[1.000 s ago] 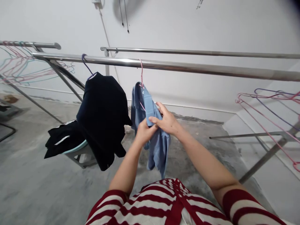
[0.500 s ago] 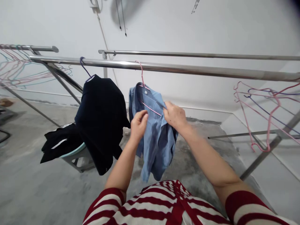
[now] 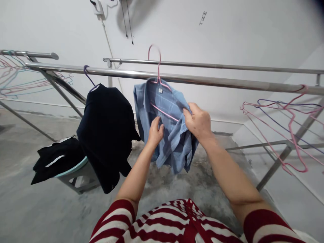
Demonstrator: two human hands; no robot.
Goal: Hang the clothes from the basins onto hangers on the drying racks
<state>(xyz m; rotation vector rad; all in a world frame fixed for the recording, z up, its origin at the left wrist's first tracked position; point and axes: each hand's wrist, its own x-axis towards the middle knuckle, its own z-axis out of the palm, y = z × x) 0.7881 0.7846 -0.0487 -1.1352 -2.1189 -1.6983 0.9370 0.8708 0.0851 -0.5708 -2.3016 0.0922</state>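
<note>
A light blue checked shirt [image 3: 172, 141] hangs on a pink hanger [image 3: 159, 64] in front of me, its collar spread and front unfastened. The hanger's hook rises above the near rail, apparently free of it. My right hand [image 3: 199, 123] grips the shirt at its right shoulder, fingers closed over the cloth. By the shirt's left front edge is my left hand [image 3: 155, 133], thumb and forefinger slightly apart. Its other fingers are partly hidden. To the left, a black garment [image 3: 107, 131] hangs from a purple hanger [image 3: 88, 76] on the rail.
A metal rail [image 3: 215, 82] crosses in front of me, with a thinner rail [image 3: 202, 65] behind. Pink and purple hangers [image 3: 291, 135] hang at right, several more hangers [image 3: 32, 81] at left. Dark clothes [image 3: 58, 157] lie over a pale green basin [image 3: 73, 168] on a stool [image 3: 81, 184].
The shirt and its pink hanger have risen, and the hook has moved from the rail to above it. Both hands shifted slightly right; the right one still grips the shirt.
</note>
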